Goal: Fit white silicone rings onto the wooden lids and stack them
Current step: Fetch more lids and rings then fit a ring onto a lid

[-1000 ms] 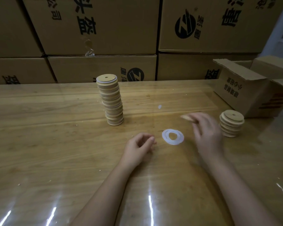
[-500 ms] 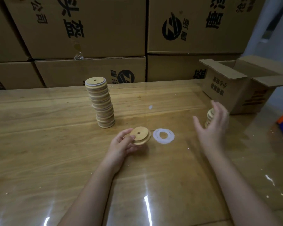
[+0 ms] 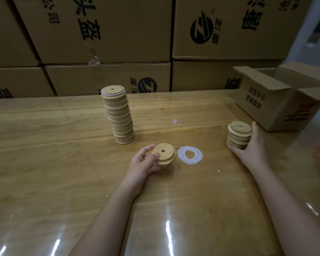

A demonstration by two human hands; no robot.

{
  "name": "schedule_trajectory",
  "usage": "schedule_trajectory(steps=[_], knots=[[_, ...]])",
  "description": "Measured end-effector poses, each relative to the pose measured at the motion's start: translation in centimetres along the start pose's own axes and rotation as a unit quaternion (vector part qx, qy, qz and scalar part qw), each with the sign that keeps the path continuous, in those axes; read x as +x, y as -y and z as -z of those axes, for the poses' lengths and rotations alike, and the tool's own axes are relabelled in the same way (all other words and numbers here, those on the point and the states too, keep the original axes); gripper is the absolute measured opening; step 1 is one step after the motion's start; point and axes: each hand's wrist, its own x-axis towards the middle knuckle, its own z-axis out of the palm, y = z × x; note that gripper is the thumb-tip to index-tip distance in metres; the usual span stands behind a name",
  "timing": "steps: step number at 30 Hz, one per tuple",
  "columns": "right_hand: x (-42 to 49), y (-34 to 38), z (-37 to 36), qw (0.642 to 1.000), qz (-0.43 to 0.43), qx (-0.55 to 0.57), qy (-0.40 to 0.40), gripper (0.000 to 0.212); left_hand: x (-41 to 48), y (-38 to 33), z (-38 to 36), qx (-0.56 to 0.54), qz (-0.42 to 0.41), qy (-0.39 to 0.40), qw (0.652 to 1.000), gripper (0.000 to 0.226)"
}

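- Our left hand (image 3: 146, 162) pinches a wooden lid (image 3: 163, 153) by the edge nearest the palm, thumb on its top face and fingers curled beneath.
- Our bare left forearm rises from the bottom edge and slants right to the wrist.
- Our right hand (image 3: 248, 151), well apart from the left, cups a short stack of lids (image 3: 238, 134). The thumb sits at the stack's near foot and the fingers reach up its right side.
- Our bare right forearm slants in from the lower right.
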Motion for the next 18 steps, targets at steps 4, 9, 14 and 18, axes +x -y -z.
schedule_trajectory(steps=[4, 9, 14, 18], knots=[[-1.1, 2.5, -2.3, 0.997, 0.047, 0.034, 0.055, 0.114, 0.0, 0.0, 0.1, -0.008, 0.002, -0.004, 1.000, 0.028], [-2.4, 5.4, -4.9, 0.993, 0.044, 0.069, 0.086, 0.115, 0.1, -0.2, 0.3, -0.038, -0.001, -0.012, 0.999, 0.036], [-4.3, 6.3, -4.6, 0.997, 0.011, 0.057, 0.058, 0.100, -0.3, -0.1, 0.2, -0.040, -0.015, -0.008, 0.999, 0.027], [-6.4, 7.8, -3.9, 0.972, 0.162, 0.041, -0.167, 0.034, -0.2, -0.2, 0.1, -0.045, -0.031, -0.036, 0.998, 0.022]])
